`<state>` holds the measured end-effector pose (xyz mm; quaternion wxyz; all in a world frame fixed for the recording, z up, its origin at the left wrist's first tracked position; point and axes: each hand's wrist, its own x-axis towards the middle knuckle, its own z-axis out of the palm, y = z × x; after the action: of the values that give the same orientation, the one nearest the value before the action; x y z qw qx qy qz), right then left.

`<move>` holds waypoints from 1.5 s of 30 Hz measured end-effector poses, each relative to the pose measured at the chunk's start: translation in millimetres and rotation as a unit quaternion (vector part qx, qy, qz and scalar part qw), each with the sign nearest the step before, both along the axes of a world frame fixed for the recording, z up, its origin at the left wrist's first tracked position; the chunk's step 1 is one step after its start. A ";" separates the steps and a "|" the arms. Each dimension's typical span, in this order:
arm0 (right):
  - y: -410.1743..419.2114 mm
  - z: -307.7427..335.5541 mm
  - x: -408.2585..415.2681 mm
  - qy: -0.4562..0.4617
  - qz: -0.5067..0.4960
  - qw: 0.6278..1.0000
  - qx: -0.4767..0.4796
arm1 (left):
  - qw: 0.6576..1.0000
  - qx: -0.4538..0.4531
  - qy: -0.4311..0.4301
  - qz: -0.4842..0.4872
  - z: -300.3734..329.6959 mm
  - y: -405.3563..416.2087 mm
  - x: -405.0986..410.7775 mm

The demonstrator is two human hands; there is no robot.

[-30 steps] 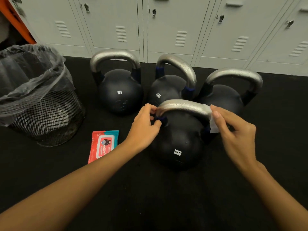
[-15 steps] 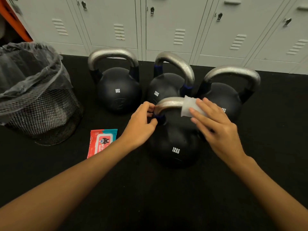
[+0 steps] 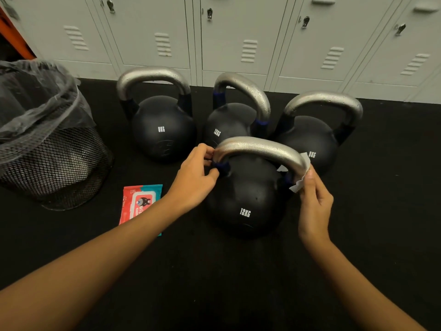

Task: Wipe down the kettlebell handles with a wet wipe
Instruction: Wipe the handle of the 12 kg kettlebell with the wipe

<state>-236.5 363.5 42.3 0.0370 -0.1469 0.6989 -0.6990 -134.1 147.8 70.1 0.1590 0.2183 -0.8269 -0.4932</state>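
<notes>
Midway through, by the look of it. Front 12KG kettlebell (image 3: 248,199) nearest, its silver handle (image 3: 260,149) pinched at the left base by the left hand (image 3: 193,177). Right hand (image 3: 315,199) curled round the wet wipe (image 3: 298,183), pressed at the handle's right bend. Behind it, three more kettlebells; whether already wiped, impossible to tell. Wipes pack (image 3: 140,201) left of it.

Two bare forearms enter from the bottom edge, one from the lower left, one from the lower right, and no sleeve shows on either up to the frame's border. The left hand (image 3: 194,179) and the right hand (image 3: 315,201) wear no gloves, rings, watch or wristband, and the fingernails that show look short and unpainted
</notes>
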 end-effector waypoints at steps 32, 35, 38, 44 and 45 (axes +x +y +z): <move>-21.9 40.2 -6.6 0.173 -0.011 0.979 0.109 | 1.000 -0.005 -0.025 -0.012 2.7 -0.6 2.5; -21.3 32.9 -2.1 0.126 -0.001 0.985 0.120 | 1.000 -0.008 -0.025 -0.014 2.6 -0.8 2.6; -17.4 23.0 2.2 0.022 0.017 0.996 0.082 | 1.000 -0.011 -0.025 -0.013 1.9 -1.0 2.0; -36.2 48.1 -12.6 -0.045 -0.013 0.996 0.072 | 0.999 -0.018 -0.028 -0.012 0.6 -1.1 1.0; -39.5 52.1 -14.5 -0.020 -0.007 0.996 0.084 | 0.999 -0.018 -0.030 -0.012 0.7 -1.2 1.0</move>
<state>-251.0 324.0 94.4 0.0583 -0.1244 0.7551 -0.6411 -133.0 146.6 70.7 0.1324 0.2197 -0.8428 -0.4732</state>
